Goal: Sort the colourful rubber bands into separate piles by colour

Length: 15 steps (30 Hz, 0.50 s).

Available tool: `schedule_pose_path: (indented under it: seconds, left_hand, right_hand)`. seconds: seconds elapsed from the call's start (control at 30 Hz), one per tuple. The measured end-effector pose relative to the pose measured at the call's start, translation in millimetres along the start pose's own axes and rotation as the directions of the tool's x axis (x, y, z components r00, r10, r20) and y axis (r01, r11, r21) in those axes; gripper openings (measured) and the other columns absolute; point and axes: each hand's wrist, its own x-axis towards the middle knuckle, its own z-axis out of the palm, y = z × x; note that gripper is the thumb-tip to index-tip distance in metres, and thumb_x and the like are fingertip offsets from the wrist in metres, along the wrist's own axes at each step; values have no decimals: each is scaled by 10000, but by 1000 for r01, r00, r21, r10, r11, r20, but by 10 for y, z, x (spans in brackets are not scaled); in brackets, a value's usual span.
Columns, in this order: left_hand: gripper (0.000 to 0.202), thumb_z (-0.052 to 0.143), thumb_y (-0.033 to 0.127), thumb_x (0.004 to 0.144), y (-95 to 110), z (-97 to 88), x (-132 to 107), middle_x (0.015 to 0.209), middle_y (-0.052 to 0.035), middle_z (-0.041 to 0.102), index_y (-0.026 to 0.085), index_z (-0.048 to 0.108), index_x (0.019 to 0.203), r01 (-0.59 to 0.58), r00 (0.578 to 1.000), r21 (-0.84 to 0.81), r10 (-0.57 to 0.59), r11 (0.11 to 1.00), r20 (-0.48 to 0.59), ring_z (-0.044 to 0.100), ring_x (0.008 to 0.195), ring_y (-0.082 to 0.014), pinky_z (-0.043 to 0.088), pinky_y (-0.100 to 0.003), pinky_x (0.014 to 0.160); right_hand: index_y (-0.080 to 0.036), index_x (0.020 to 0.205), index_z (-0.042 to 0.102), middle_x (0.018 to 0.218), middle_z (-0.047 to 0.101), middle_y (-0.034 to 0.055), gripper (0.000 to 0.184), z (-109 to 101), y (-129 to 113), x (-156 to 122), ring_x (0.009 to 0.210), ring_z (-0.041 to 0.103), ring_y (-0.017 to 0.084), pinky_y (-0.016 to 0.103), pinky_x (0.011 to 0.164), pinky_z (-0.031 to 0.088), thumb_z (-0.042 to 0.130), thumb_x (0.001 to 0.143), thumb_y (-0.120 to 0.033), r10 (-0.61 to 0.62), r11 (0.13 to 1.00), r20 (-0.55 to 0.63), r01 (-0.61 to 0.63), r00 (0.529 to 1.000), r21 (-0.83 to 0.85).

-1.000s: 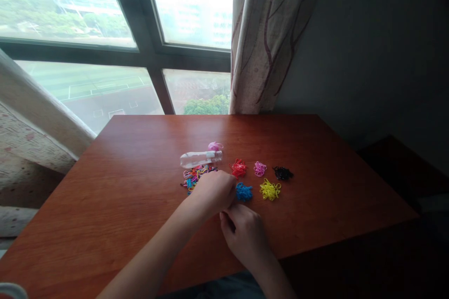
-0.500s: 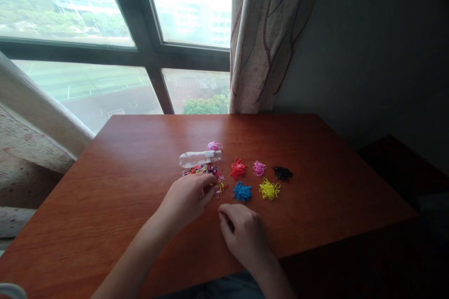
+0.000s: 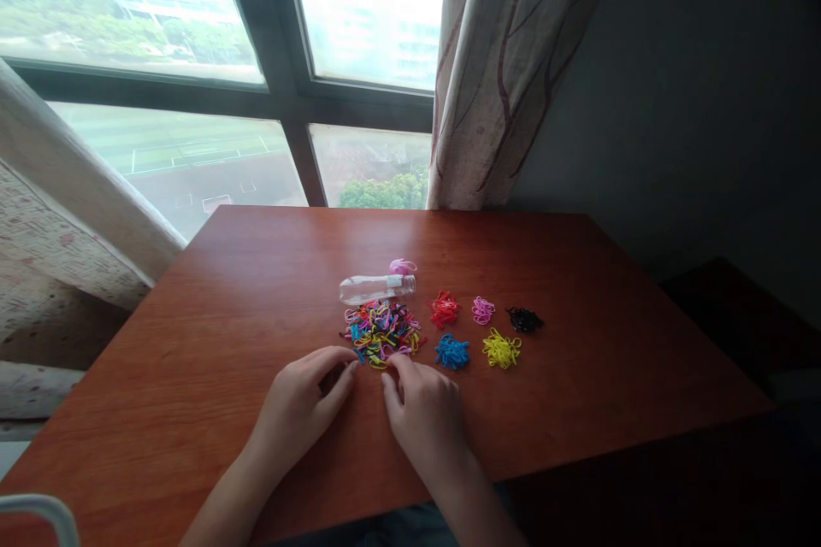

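A mixed heap of small coloured rubber bands (image 3: 385, 326) lies on the table before me. At its lower left edge is my left hand (image 3: 308, 402), thumb and index finger drawn together beside a blue band; whether they grip it is too small to tell. My right hand (image 3: 427, 406) is curled at the heap's lower right edge, its fingertips closed by a pink and a yellow band. Sorted piles of red (image 3: 444, 308), pink (image 3: 483, 310), black (image 3: 524, 319), blue (image 3: 452, 351) and yellow rubber bands (image 3: 502, 349) lie to the right.
Behind the heap a clear plastic bottle (image 3: 375, 289) lies on its side, with a pink object (image 3: 402, 267) just beyond its neck. The wooden table (image 3: 244, 291) meets a window and curtain (image 3: 493, 102). A pale curved bar (image 3: 44, 506) shows at lower left.
My left hand has drawn back from over the mixed heap towards me, uncovering it. My right hand has moved up to the heap's near edge. The view has shifted slightly.
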Motion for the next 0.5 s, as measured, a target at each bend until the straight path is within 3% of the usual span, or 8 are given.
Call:
schedule_pose_path:
  seconds: [0.2,0.5]
  left_hand:
    - [197,495,308,927,4,8,-16,866,-26,727,204,662,930,-2,1000,44,1,999,18,657,752,-166,485,-256,702]
    - [208,495,320,925,13,21,-9,903,-33,737,212,672,930,-6,1000,92,4,996,22,678,799,-182,497,-259,705]
  right_hand:
    - [-220,842,617,749,687,4,109,43,-42,49,689,651,168,245,595,322,579,903,-138,7,1000,-9,-7,1000,5]
    - [-223,825,620,673,644,-31,114,-66,43,-89,612,610,132,228,606,348,543,902,-189,28,972,-47,-17,999,234]
